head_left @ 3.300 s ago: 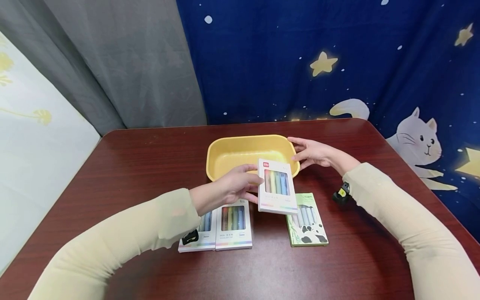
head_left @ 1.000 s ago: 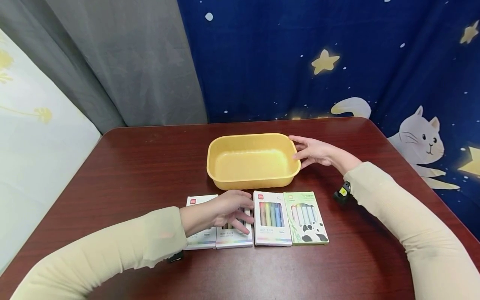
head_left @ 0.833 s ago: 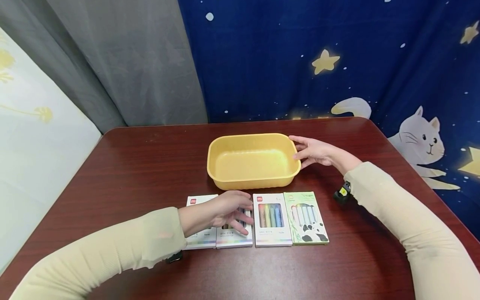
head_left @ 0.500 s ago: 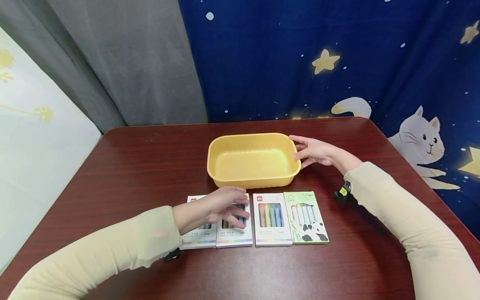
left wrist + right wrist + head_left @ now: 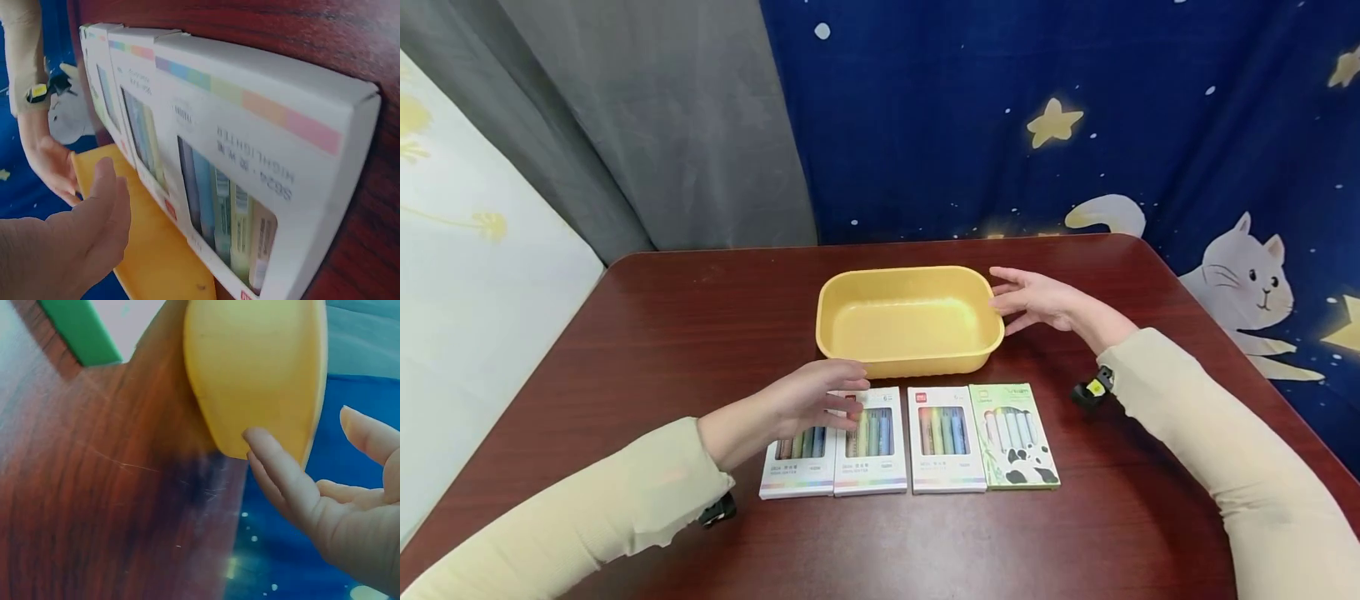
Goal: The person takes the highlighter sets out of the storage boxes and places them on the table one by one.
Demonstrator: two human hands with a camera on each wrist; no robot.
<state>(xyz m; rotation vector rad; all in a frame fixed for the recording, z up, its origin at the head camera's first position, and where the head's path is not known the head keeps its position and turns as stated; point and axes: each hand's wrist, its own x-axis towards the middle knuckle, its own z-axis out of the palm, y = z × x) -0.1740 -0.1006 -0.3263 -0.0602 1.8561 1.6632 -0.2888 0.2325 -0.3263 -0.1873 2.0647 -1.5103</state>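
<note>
Three white highlighter boxes lie flat in the head view: the leftmost point(image 5: 797, 479), a second point(image 5: 871, 473) against it, and a third point(image 5: 948, 473) after a narrow gap. A green panda-print box of pens point(image 5: 1015, 442) lies beside the third. My left hand point(image 5: 805, 400) hovers over the tops of the two left boxes, fingers extended and holding nothing; it hides part of both. Behind the row stands a yellow plastic basin point(image 5: 910, 367) with nothing in it. My right hand point(image 5: 1041, 302) is at the basin's right end, fingers spread; whether they touch it I cannot tell.
The dark red wooden table point(image 5: 700, 333) has its far edge just behind the basin. A grey curtain point(image 5: 700, 125) and a blue star-and-cat curtain point(image 5: 925, 125) hang beyond it. A white patterned cloth point(image 5: 475, 292) is on the left.
The third white box was set down beside the green box and released by my left hand, which has since moved left. My right hand has eased slightly rightward from the basin's rim.
</note>
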